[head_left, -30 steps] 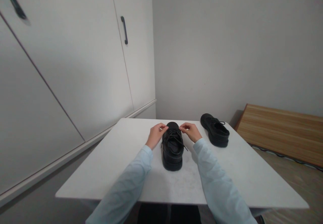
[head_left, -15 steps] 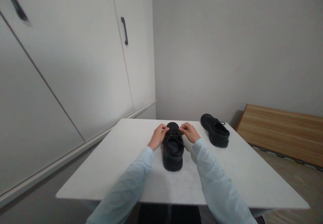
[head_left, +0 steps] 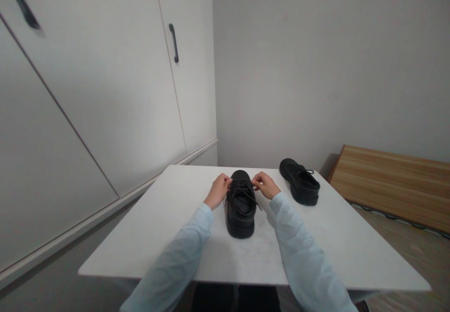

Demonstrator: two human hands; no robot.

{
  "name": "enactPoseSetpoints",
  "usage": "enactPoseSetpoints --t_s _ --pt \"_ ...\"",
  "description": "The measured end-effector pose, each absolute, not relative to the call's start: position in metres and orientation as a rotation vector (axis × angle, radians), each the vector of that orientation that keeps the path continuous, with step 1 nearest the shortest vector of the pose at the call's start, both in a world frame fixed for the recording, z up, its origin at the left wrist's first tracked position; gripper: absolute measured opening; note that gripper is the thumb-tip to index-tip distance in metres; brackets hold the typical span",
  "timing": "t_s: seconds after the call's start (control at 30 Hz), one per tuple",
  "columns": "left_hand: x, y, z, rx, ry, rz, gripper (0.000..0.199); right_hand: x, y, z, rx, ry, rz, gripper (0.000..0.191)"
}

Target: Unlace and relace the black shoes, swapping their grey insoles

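Shifted slightly outward: your left hand (head_left: pixel 218 191) and right hand (head_left: pixel 267 186), apart, fingers flanking the lacing (head_left: pixel 242 188) of the black shoe (head_left: pixel 241 209) (grip on it: cannot tell). Shoe: upright on white table (head_left: pixel 158 218), between them, neither hand clearly nearer; long axis pointing away from you, toe farthest.

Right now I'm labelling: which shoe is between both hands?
The central shoe, flanked by left hand and right hand; the other shoe sits farther right.
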State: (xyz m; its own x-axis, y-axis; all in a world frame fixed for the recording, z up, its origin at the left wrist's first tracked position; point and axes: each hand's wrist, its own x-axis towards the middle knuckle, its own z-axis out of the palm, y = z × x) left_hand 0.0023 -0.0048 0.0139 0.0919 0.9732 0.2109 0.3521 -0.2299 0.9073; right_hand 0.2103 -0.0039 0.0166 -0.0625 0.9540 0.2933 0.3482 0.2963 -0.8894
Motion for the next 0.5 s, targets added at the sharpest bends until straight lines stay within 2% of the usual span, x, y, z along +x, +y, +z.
enactPoseSetpoints --t_s 0.3,0.5 --pt "0.001 -0.014 0.027 1.973 1.199 1.322 0.01 0.21 -0.007 0.029 -1.216 -1.713 0.635 0.026" --pt "0.001 -0.018 0.039 2.042 1.145 1.321 0.019 0.205 -0.015 0.042 -1.194 -1.653 0.645 0.027"
